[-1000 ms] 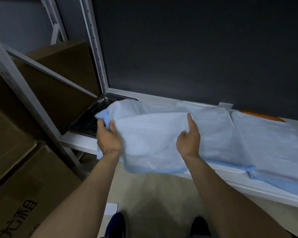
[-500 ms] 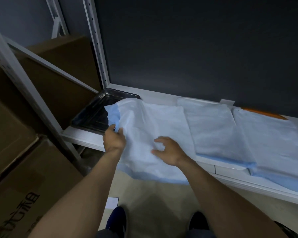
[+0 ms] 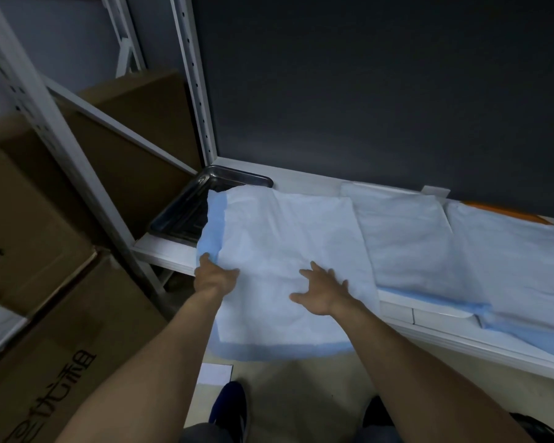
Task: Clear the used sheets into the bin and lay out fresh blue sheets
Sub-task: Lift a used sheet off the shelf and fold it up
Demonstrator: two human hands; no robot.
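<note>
A pale blue sheet (image 3: 285,238) with a darker blue border lies spread over the left part of the white shelf (image 3: 442,324), its front edge hanging over the shelf edge. My left hand (image 3: 213,276) pinches the sheet's left edge near the front corner. Spread fingers of my right hand (image 3: 322,290) press flat on the sheet's front part. Two more blue sheets, one in the middle (image 3: 406,238) and one at the right (image 3: 512,266), lie side by side on the same shelf. The left sheet partly covers a dark metal tray (image 3: 186,209).
Cardboard boxes (image 3: 45,314) are stacked at the left behind a white metal rack post (image 3: 64,148). A dark panel (image 3: 365,91) backs the shelf. An orange item (image 3: 506,212) peeks out behind the right sheet. My shoes (image 3: 227,407) stand on the beige floor.
The sheet has been unfolded and lowered flat over the shelf. My right hand went from gripping its fold to pressing on it with spread fingers; my left hand keeps hold of the left edge.
</note>
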